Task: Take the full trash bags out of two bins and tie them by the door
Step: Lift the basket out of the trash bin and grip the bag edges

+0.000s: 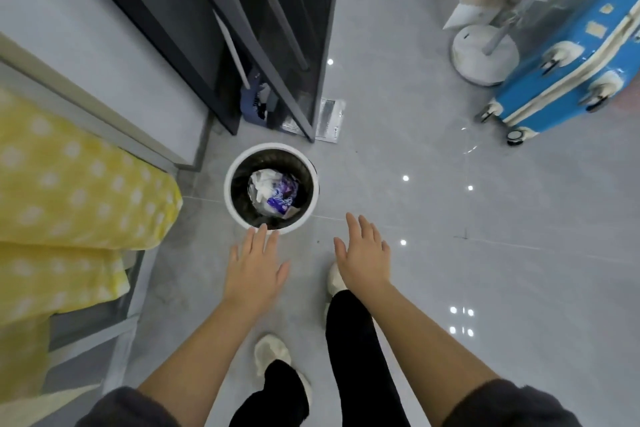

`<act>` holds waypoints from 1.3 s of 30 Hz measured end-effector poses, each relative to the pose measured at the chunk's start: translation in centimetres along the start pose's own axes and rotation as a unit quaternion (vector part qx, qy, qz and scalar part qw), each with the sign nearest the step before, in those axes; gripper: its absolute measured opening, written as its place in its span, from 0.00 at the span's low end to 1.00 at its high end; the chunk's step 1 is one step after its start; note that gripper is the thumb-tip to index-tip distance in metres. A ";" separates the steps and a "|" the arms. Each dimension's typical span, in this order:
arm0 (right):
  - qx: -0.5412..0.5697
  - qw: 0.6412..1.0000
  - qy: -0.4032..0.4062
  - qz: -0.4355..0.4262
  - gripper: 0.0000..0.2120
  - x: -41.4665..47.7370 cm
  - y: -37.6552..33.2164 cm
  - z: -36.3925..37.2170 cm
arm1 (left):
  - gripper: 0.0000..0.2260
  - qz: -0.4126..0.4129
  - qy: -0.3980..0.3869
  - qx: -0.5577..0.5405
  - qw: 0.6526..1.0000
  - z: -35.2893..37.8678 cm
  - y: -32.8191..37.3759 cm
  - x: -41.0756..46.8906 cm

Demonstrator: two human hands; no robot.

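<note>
both hands are spread flat and hold nothing. my left hand [254, 265], low centre, overlaps the near rim of the bin [231, 199]; contact i cannot tell. my right hand [363, 253] hangs beside it over glossy grey tile [433, 204]. mid-frame, the round white bin holds a dark, crinkled bag [242, 180] with paper and wrappers [273, 191]. i judge it light, soft and easily torn; i'd gather the film at the rim.
</note>
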State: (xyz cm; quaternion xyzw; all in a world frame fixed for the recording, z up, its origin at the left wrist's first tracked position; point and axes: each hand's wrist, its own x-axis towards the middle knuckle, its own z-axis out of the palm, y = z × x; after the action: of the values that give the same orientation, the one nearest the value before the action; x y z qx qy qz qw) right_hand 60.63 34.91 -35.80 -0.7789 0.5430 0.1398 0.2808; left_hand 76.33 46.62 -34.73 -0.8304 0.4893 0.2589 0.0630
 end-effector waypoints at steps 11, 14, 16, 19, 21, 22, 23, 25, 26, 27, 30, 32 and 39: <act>-0.072 0.994 0.036 -0.077 0.27 19.3 0.3 13.3 | 0.26 -0.059 0.131 -0.088 0.986 12.9 -8.3 17.1; -0.064 0.991 0.067 -0.092 0.30 23.3 0.9 16.3 | 0.27 -0.068 0.185 -0.107 0.975 16.4 -10.4 20.6; -0.041 0.991 0.075 -0.099 0.31 25.3 1.3 17.6 | 0.29 -0.073 0.219 -0.098 0.968 18.2 -11.7 22.8; 0.039 0.993 0.060 -0.095 0.29 27.3 1.7 18.7 | 0.32 -0.098 0.244 -0.136 0.955 19.7 -13.1 25.7; 0.092 0.989 0.056 -0.097 0.21 28.0 1.7 19.0 | 0.33 -0.126 0.255 -0.169 0.944 20.2 -14.0 27.2; 0.108 0.988 0.058 -0.099 0.18 28.2 1.6 19.1 | 0.33 -0.142 0.261 -0.193 0.935 20.2 -14.6 27.9; 0.118 0.986 0.060 -0.099 0.15 28.3 1.5 19.2 | 0.31 -0.163 0.262 -0.226 0.924 20.0 -15.2 28.5; 0.124 0.986 0.062 -0.091 0.14 28.3 1.1 19.3 | 0.23 -0.220 0.243 -0.283 0.901 19.3 -16.2 29.3; 0.122 0.987 0.063 -0.086 0.14 28.2 0.8 19.3 | 0.19 -0.245 0.230 -0.295 0.894 18.9 -16.5 29.4; 0.118 0.988 0.064 -0.082 0.13 28.1 0.5 19.3 | 0.16 -0.260 0.223 -0.300 0.890 18.6 -16.6 29.4; 0.113 0.989 0.070 -0.069 0.12 27.8 0.0 18.9 | 0.14 -0.278 0.225 -0.301 0.884 18.4 -16.4 28.9; 0.117 0.988 0.078 -0.068 0.12 27.7 -0.3 18.8 | 0.15 -0.264 0.251 -0.305 0.880 18.7 -16.3 28.5; 0.145 0.982 0.097 -0.073 0.08 26.3 -1.4 18.9 | 0.16 -0.207 0.348 -0.330 0.853 16.8 -16.0 26.9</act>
State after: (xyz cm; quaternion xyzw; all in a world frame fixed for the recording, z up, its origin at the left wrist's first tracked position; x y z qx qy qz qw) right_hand 73.31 26.19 -64.38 -0.7775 0.5238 -0.0370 0.3461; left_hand 94.08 39.91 -64.77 -0.9202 0.1817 0.0800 -0.3374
